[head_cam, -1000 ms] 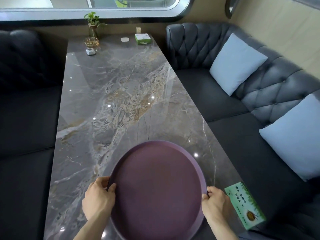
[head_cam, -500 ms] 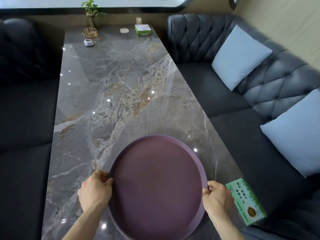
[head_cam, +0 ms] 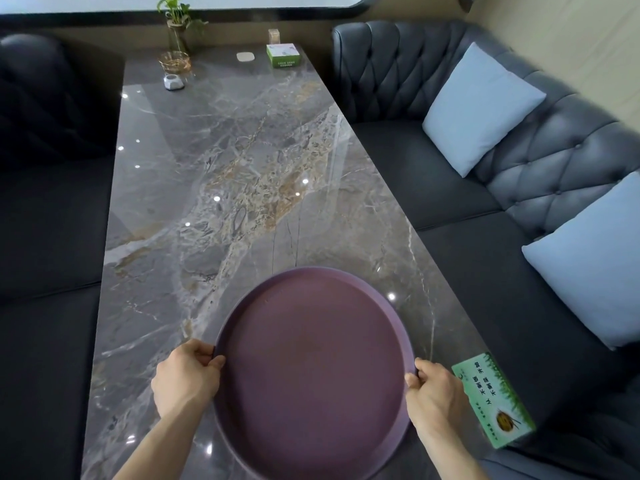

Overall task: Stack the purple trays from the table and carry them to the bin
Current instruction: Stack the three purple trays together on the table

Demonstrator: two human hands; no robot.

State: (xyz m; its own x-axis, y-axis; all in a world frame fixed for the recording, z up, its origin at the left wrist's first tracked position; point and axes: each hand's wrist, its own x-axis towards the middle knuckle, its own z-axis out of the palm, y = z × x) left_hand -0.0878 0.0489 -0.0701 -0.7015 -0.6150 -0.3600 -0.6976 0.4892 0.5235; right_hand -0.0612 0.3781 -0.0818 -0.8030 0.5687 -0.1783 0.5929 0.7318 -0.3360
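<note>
A round purple tray (head_cam: 311, 368) is at the near end of the grey marble table (head_cam: 221, 188). My left hand (head_cam: 185, 377) grips its left rim with the thumb over the edge. On the opposite rim my right hand (head_cam: 434, 393) holds on in the same way. Whether there is more than one tray in the stack I cannot tell. No bin is in view.
A green tissue box (head_cam: 493, 400) lies at the table's near right corner, beside my right hand. At the far end stand a plant vase (head_cam: 176, 32), a gold wire bowl (head_cam: 175, 62), a small white object (head_cam: 174, 82) and a green box (head_cam: 283, 55). Dark sofas with pale blue cushions (head_cam: 479, 105) flank the table.
Both hands keep their grip on the tray's rims. The view has shifted slightly, with the far end of the table sitting lower in the frame; the tray stays between my hands.
</note>
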